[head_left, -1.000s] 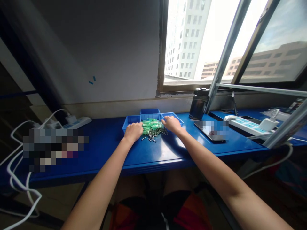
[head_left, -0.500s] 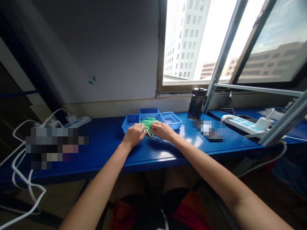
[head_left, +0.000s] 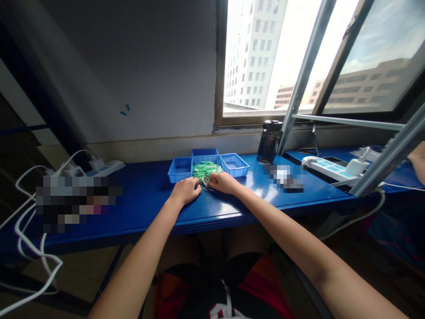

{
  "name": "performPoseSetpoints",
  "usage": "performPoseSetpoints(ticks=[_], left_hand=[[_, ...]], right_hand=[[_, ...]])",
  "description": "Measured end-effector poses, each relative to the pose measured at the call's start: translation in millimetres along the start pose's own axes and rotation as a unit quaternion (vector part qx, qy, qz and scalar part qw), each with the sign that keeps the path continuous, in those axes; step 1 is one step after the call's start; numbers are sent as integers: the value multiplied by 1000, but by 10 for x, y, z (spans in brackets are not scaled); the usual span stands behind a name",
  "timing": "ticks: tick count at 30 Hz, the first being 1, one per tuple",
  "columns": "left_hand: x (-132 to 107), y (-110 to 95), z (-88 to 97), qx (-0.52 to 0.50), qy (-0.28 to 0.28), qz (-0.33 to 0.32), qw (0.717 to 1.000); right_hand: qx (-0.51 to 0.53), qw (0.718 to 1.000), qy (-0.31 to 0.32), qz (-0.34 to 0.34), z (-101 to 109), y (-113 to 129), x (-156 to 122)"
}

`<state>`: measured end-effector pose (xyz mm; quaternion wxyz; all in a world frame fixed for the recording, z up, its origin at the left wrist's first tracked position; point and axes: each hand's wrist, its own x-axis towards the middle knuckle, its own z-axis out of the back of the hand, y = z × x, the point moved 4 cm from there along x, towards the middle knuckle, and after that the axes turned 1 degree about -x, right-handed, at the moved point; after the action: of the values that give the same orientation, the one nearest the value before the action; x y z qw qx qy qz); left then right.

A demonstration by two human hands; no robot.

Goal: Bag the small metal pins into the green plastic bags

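Observation:
A heap of slim green pieces point(head_left: 206, 168) lies on the blue table between the bins. Thin silvery rods point(head_left: 204, 183) stick out along its near side; their exact kind is too small to tell. At the heap's left edge is my left hand point(head_left: 186, 191), fingers curled together by the rods. My right hand point(head_left: 223, 182) is closed at the right edge, its fingertips pinched among the rods. What either hand holds, if anything, is hidden or too small to make out.
Three blue bins surround the heap: left bin point(head_left: 180, 170), back bin point(head_left: 205, 153), right bin point(head_left: 234, 165). Farther right stand a black bottle point(head_left: 269, 141) and a white power strip point(head_left: 335, 170). White cables point(head_left: 40, 252) hang at left. Another person's hand point(head_left: 417, 161) shows at the right edge.
My hands have drawn slightly apart, uncovering more of the rods. The view has shifted a little, and another person's hand has come in at the right edge.

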<state>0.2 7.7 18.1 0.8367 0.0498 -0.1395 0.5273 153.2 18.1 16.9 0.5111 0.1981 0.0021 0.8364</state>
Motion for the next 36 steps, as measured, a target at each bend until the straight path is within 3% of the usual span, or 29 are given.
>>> performPoseSetpoints(ticks=[7,13,18,23,28,32,36], left_hand=[[18,50,-38,-27,6,15,1000],[-5,3,-15,-44,-28,-10,999],[-36,-88,-16,-68,9,-88,994],[16,-76,-57,-72,12,-67,995],[73,-117,-96,-48,17,-45,998],[89,-130,-93,-32,15,-33,999],[87,-101,-101,-30,23,-23,999]], right_hand=[[-32,999,-19,-5,0,-41,5],[-117,989,-92,-10,156,14,-52],[-164,985,-54,-30,147,-10,-46],[-162,983,-62,-52,136,-46,-20],[-100,983,-145,-56,182,-32,-39],[21,978,-209,-17,245,-45,-41],[187,961,-202,17,253,-67,-3]])
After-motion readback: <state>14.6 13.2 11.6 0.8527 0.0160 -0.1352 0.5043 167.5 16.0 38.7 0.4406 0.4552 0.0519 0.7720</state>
